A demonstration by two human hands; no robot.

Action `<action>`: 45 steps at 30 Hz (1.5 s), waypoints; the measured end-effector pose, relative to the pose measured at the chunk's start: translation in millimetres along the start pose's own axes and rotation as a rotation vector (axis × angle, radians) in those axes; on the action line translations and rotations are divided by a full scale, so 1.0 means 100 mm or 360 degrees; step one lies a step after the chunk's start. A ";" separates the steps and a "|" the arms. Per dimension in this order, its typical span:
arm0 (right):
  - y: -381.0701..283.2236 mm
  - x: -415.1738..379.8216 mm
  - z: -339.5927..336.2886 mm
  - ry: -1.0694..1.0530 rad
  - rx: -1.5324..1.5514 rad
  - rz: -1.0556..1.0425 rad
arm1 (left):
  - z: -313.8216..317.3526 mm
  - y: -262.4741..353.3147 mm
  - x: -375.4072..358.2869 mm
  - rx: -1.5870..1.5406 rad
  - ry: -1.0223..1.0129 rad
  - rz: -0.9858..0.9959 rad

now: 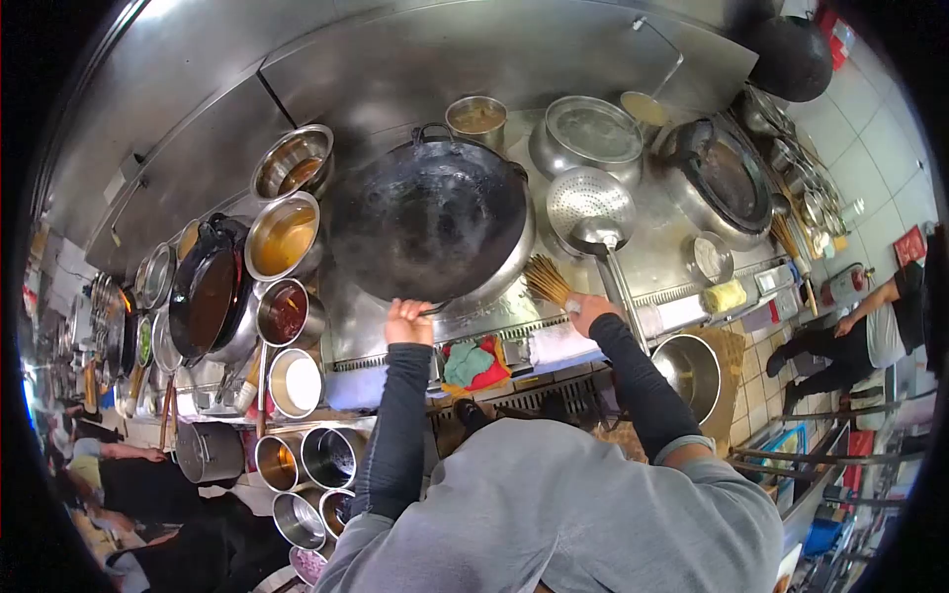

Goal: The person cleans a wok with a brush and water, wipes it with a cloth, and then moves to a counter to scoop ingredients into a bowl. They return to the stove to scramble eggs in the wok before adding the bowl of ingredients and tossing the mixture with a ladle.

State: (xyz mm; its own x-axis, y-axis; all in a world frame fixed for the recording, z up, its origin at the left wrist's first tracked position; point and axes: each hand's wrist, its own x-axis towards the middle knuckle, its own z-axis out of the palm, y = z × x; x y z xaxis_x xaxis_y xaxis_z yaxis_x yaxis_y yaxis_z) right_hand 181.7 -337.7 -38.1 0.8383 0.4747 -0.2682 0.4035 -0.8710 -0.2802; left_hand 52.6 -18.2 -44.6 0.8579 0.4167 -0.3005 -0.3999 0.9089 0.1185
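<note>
A large black wok [425, 222] sits on the stove in front of me, its inside dark and wet-looking, with faint steam over it. My left hand [408, 322] is closed around the wok's near handle. In my right hand [596, 311] is a bamboo wok brush [547, 281], its bristles pointing left toward the wok's rim but apart from it. Right of the brush, a perforated strainer [591, 206] and a ladle [599, 232] rest over a pot, their handles running down past my right hand. Folded cloths [473, 366] lie on the stove's front edge between my arms.
Left of the wok stand metal bowls of sauce [283, 237] and a second dark wok [213, 292]. A lidded pot [593, 138] and another wok [727, 183] are at the right. Several pots [331, 457] stand low on the left. Other people [875, 321] are at both sides.
</note>
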 end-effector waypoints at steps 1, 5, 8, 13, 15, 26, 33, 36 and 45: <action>0.05 0.05 0.17 0.0035 0.0063 -0.0011 | 0.06 -0.09 0.03 0.0050 0.0046 0.0037; 0.13 -0.50 0.17 0.0380 0.0271 0.0033 | -0.15 -0.26 0.29 0.0091 0.0112 -0.0124; 0.30 -0.95 0.07 0.0842 0.0515 0.0194 | -0.26 -0.28 0.33 0.0356 0.0018 -0.0128; 0.87 -1.32 0.35 0.0918 0.0107 0.0625 | -0.26 -0.55 -0.27 0.0634 -0.0003 -0.0368; 1.24 -1.25 0.67 0.0473 0.0493 0.0691 | -0.27 -0.96 -0.47 0.1397 -0.0357 -0.0348; 1.61 0.33 -0.65 0.0737 0.0654 0.0270 | 0.52 -0.72 -0.05 0.4032 0.0149 0.1241; 1.74 2.71 -0.77 0.0158 0.0669 0.0015 | 0.28 -0.68 0.01 0.3892 -0.0095 0.1335; 1.36 2.19 -1.48 -0.0665 0.4063 0.0516 | 0.44 -0.72 -0.12 0.3680 -0.0246 0.1405; 0.68 1.09 -2.04 -0.1419 0.4463 -0.0043 | 0.20 -0.60 0.02 0.3724 -0.0541 0.1693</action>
State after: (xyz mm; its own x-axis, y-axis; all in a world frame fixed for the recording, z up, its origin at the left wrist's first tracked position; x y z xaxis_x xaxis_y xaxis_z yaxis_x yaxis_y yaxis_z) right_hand 375.7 -370.8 102.0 0.4387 0.8933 -0.0978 -0.8710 0.4494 0.1983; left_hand 84.8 -71.3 -32.9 0.8086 0.2826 0.5161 0.0764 -0.9201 0.3841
